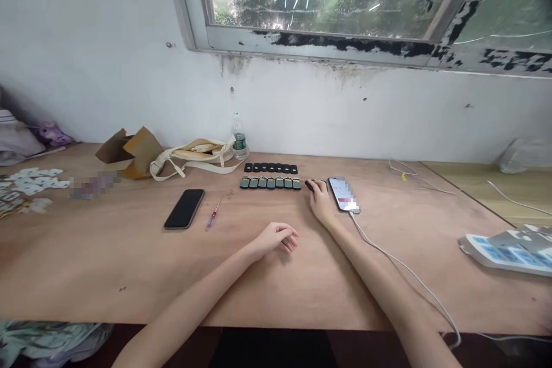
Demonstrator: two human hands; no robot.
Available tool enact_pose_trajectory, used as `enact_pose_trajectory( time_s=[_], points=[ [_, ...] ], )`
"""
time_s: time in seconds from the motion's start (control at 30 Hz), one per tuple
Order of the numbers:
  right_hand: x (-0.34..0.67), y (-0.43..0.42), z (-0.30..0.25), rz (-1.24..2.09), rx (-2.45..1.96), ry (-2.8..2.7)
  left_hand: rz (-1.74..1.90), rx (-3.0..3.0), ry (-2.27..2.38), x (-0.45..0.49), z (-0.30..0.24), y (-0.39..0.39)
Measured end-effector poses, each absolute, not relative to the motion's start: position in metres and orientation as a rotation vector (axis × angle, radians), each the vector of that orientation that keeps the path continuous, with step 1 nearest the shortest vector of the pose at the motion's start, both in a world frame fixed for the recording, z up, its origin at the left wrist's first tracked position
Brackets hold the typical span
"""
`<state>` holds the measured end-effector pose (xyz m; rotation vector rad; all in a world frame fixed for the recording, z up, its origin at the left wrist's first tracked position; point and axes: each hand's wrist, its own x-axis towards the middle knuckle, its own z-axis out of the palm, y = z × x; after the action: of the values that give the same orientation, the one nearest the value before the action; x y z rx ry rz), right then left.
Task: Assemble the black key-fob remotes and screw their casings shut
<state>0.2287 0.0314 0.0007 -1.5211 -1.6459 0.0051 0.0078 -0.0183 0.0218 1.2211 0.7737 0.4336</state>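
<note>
Nearest, at six o'clock on a plywood desk (107,259), the left hand (276,237) rests loosely curled and empty. At ten o'clock lie a small screwdriver (214,212) with a red-and-blue handle and a black smartphone (184,209). At one o'clock, the right hand (319,201) curves over a small black piece (310,185); whether it pinches, I cannot tell. That piece looks light, hard and easily nudged, best taken by its edges. Just right sits a cabled smartphone (344,195). Just left, toward twelve o'clock, runs a row of grey-green fobs (271,183), with a row of black pieces (271,168) behind. Farther, at eleven o'clock, stands a water bottle (238,139).
</note>
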Motion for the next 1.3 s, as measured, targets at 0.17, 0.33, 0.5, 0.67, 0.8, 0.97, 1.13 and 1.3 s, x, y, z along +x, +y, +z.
enact_pose_trajectory(
  time_s=[0.17,0.33,0.5,0.67,0.8,0.97,1.13,1.3],
  points=[
    [0.235,0.062,-0.005,-0.162,-1.721,-1.803,0.431,1.218,0.754,0.007,0.021,-0.018],
    [0.237,0.064,-0.012,-0.15,-1.751,-1.864,0.426,1.22,0.733,0.007,0.021,-0.018],
    [0.243,0.087,-0.001,-0.026,-1.745,-1.791,0.431,1.176,0.732,0.007,0.021,-0.018],
    [0.252,0.148,0.027,0.229,-1.662,-1.912,0.412,1.098,0.734,0.006,0.021,-0.015],
    [0.256,0.184,0.036,0.439,-1.608,-2.019,0.393,1.039,0.704,0.005,0.018,-0.011],
    [0.259,0.195,0.03,0.521,-1.583,-1.996,0.382,1.011,0.677,0.005,0.012,-0.008],
    [0.266,0.181,0.028,0.455,-1.606,-1.844,0.382,1.013,0.65,0.005,0.006,-0.004],
    [0.268,0.141,0.025,0.538,-1.504,-1.765,0.38,1.037,0.632,0.003,0.008,-0.005]
  ],
)
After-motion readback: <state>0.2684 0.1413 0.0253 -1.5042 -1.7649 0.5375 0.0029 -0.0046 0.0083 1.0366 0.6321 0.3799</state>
